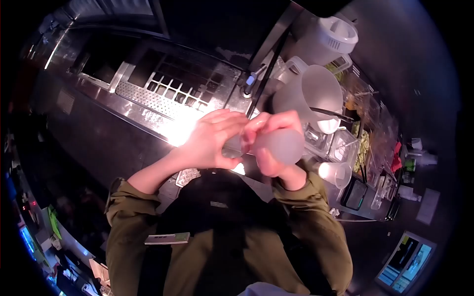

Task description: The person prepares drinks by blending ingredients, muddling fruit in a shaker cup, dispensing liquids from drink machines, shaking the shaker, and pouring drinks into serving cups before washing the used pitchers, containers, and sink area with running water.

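A: In the head view, what do our hands hold?

B: Our right hand (277, 122) grips a translucent cup (287, 145) in front of the chest. Our left hand (210, 140), at nine o'clock from it, has fingers and thumb apart; whether it touches the cup, we cannot tell.

A: What could go wrong?

B: We judge that if the cup is wet, it could slip; if we swing it toward one o'clock, it could knock the big pitcher (292, 98).

A: And the containers?

B: A dark-handled tool (332, 115) crosses the pitcher's mouth. At three o'clock are clear boxes (342, 146), with yellow-green pieces (363, 149) beyond. At four o'clock is a clear cup; its contents, and those of our cup, we cannot tell.
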A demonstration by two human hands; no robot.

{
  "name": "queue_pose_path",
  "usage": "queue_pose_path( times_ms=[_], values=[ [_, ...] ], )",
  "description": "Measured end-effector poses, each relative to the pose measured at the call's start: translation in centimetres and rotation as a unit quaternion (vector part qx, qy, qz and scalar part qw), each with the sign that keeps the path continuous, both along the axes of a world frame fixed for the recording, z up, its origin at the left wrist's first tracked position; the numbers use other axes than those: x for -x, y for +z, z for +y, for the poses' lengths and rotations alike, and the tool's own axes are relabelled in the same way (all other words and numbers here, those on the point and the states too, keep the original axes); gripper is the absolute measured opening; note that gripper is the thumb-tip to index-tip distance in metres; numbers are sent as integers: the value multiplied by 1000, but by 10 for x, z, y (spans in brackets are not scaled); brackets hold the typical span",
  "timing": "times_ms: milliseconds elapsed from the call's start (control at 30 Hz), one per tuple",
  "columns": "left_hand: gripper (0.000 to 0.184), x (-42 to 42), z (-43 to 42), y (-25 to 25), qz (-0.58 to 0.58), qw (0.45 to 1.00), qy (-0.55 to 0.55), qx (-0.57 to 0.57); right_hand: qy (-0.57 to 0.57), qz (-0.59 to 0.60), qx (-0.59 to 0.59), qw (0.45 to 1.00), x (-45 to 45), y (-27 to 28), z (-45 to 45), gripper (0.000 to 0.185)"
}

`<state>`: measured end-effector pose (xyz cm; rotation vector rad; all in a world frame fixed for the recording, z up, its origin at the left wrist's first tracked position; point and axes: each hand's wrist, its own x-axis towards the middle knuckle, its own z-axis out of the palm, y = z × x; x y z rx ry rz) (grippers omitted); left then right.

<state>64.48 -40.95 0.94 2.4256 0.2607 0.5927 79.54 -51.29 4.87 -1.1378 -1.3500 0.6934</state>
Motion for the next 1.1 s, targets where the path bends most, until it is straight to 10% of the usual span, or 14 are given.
queue_pose_path(
  times_ms=[33, 100, 167, 233, 300, 667, 1000, 1100],
  values=[
    [53, -1, -2, 0, 0, 1000, 8, 2, 29, 113, -102, 988, 15, -2, 16, 32],
    [57, -1, -3, 1, 11, 1000, -17, -12, -137, -393, 105, 903, 16, -16, -15, 38],
    [59, 1, -3, 6, 27, 1000, -15, -3, -150, -386, 137, 900, 22, -33, -16, 37],
    [58, 2, -6, 2, 8, 1000, -6, 25, -48, 16, -18, 999, 33, -44, 9, 32],
    [58, 5, -6, -8, 6, 1000, 15, 11, -2, 98, -60, 993, 25, -31, 18, 29],
    [51, 5, -8, 2, -8, 1000, 23, 4, -40, 80, -18, 996, 14, 40, 15, 20],
    [49, 7, -8, -3, -18, 999, 45, -5, 15, 65, -261, 963, 15, -51, 50, 22],
    [51, 7, -12, 3, -13, 999, 52, 2, 9, 52, -123, 991, 16, 12, 28, 18]
  ],
)
